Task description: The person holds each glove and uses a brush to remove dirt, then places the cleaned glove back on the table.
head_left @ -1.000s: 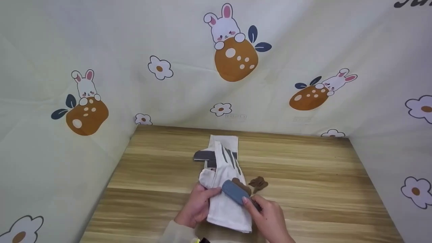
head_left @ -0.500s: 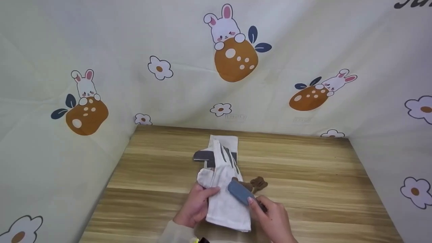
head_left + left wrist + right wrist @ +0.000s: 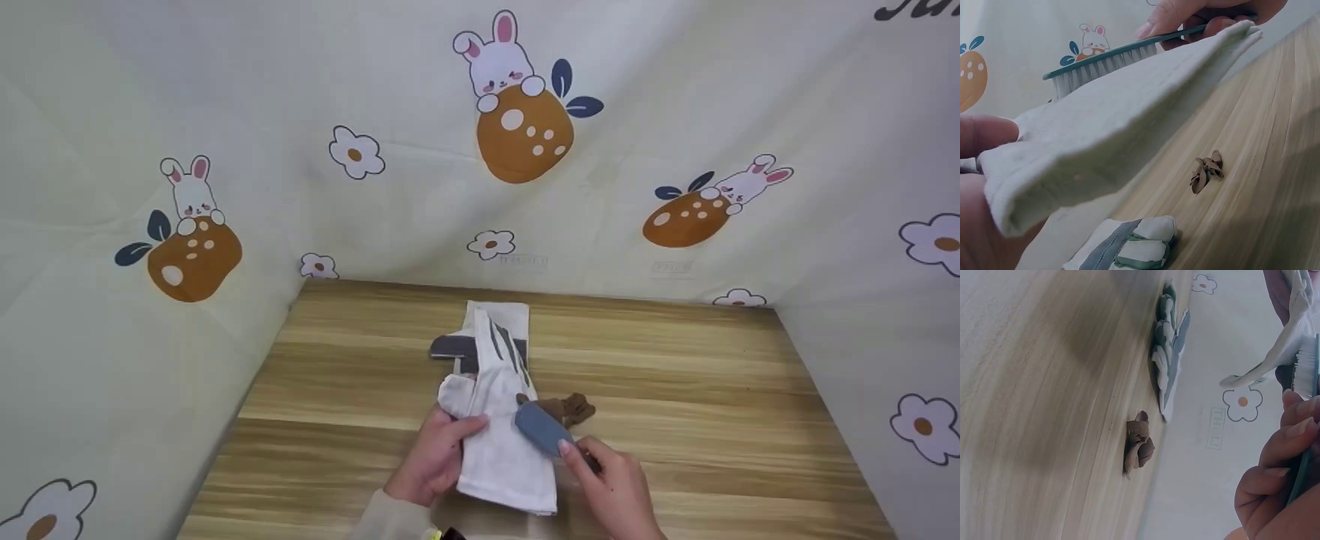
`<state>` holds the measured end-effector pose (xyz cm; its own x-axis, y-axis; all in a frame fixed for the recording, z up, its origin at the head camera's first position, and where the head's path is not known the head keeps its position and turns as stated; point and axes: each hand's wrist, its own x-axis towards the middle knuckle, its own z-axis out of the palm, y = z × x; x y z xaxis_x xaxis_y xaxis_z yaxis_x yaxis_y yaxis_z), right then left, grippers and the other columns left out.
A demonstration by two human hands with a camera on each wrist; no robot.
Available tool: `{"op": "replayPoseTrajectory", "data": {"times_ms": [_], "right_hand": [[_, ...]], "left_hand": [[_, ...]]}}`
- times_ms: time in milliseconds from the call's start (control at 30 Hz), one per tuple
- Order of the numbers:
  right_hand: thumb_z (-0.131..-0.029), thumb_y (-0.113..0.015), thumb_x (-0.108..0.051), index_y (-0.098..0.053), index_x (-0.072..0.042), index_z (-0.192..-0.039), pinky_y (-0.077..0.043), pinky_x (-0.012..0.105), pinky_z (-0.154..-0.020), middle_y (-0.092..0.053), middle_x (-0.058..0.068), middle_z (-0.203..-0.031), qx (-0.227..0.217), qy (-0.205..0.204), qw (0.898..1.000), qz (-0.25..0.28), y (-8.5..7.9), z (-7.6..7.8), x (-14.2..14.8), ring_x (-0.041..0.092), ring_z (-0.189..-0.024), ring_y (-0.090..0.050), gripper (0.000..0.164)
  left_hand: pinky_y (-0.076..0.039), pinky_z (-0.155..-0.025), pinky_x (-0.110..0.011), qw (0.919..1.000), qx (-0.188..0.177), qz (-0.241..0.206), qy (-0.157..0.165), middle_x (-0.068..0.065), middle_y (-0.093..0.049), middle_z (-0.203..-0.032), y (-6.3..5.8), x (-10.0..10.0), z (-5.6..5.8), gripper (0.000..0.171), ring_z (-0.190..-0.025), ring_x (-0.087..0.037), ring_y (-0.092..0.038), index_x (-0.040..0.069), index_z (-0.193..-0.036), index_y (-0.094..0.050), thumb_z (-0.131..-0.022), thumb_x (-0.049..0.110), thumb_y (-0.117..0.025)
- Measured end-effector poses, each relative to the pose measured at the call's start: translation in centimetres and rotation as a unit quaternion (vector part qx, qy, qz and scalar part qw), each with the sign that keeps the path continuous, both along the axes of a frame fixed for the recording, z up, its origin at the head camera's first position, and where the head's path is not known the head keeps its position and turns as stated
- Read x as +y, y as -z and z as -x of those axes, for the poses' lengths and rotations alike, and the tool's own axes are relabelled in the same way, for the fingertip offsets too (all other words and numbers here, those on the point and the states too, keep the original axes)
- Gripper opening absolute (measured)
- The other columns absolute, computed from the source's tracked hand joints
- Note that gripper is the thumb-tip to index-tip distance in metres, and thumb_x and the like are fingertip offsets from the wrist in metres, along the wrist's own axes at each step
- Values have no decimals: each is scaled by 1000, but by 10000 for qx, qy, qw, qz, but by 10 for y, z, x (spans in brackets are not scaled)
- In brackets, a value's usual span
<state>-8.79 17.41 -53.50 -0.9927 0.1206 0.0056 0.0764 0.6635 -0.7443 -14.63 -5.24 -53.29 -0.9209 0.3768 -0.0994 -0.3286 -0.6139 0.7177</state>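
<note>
My left hand grips a white work glove with dark grey stripes, thumb on top, raised over the table. My right hand holds the handle of a blue-green brush. In the left wrist view the white bristles of the brush point down against the upper face of the glove. A second white and grey glove lies flat behind, partly covered by the first. To the right rests a brown crumpled, leaf-like clump. More brown shows behind the brush; what it sits on I cannot tell.
The wood-grain table meets a pale cloth backdrop at the back and both sides, printed with rabbits and flowers. A small dark and yellow object shows at the bottom edge, near the left sleeve.
The brush has slid right and toward the person across the glove, with my right hand. The held glove has shifted slightly left. The brown clump and the second glove stay put.
</note>
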Motion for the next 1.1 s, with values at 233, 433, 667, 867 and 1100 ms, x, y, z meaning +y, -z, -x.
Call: {"op": "replayPoseTrajectory", "data": {"times_ms": [233,433,667,867,1100], "right_hand": [[-80,-49,-63,-62,-24,-75,-37,22,-47,-50,-8,-59,-114,34,9999,102,0,0,2,9,-53,-46,41],[-83,-50,-59,-61,-27,-74,-37,21,-45,-50,-11,-57,295,-165,9994,-73,-4,1,-2,7,-51,-46,36],[-84,-51,-57,-60,-28,-73,-38,20,-47,-50,-16,-57,618,-356,9972,-242,-11,2,-13,4,-52,-46,33],[-84,-51,-56,-58,-30,-70,-35,20,-44,-45,-16,-53,851,-148,9956,-361,-10,3,-14,4,-48,-43,31],[-84,-50,-56,-58,-30,-71,-35,21,-43,-46,-15,-53,785,-56,9965,-267,-5,2,-9,5,-47,-43,31]], "left_hand": [[-40,-95,-44,9999,23,125,-38,-17,-47,-123,-1,0,0,59,-109,-31,-50,1,-134,-29,-81,-6,-55],[-39,-96,-45,9999,-61,15,-128,-19,-46,-125,0,0,2,61,-111,-32,-49,0,-137,-26,-82,-7,-53],[-39,-97,-46,10000,-36,-2,-37,-19,-45,-127,-1,1,2,63,-113,-33,-48,-1,-138,-23,-82,-8,-53],[-40,-95,-45,9999,114,59,28,-18,-47,-125,0,0,-1,62,-111,-32,-50,0,-138,-25,-83,-6,-53],[-38,-97,-45,9997,199,-81,103,-18,-45,-126,3,-1,-1,63,-112,-32,-48,1,-139,-26,-83,-7,-53]]}}
